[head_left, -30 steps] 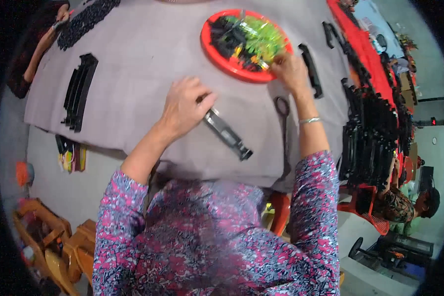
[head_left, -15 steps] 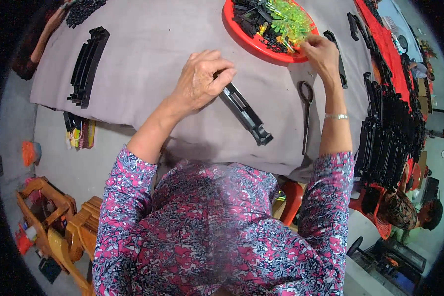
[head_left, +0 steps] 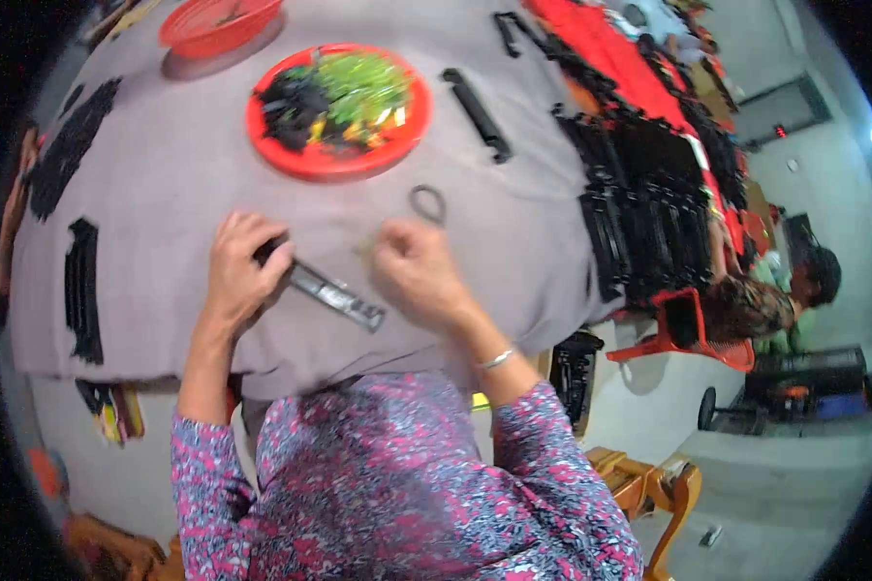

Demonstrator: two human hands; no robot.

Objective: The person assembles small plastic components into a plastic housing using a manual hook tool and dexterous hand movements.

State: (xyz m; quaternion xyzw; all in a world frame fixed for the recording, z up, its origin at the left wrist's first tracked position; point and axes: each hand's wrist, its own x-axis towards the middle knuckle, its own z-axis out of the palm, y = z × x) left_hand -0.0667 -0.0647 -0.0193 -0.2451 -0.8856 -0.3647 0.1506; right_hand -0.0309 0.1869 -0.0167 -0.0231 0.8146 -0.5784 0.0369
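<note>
My left hand (head_left: 247, 266) is closed around one end of a long black plastic bar (head_left: 334, 290), which slants down to the right above the grey cloth. My right hand (head_left: 419, 271) is blurred, its fingers pinched just right of the bar. A faint yellowish-green smear shows at those fingertips, too unclear to name. Beyond both hands stands a round red tray (head_left: 291, 167) with translucent green pieces (head_left: 368, 87), small black parts (head_left: 293, 102) and a few yellow bits. Behind the right hand, the looped handle of a dark metal tool (head_left: 428, 203) shows; the hand hides its remainder.
Single black bars lie at left (head_left: 83, 290) and right (head_left: 477, 114). Many more bars (head_left: 644, 237) are stacked along the right. A red basket (head_left: 218, 34) stands at the far left, near a heap of small black parts (head_left: 73, 145). Another person (head_left: 756, 305) sits at right.
My right hand has come from the red tray back toward the bar in my left hand. The whole view has shifted, bringing the red basket into sight.
</note>
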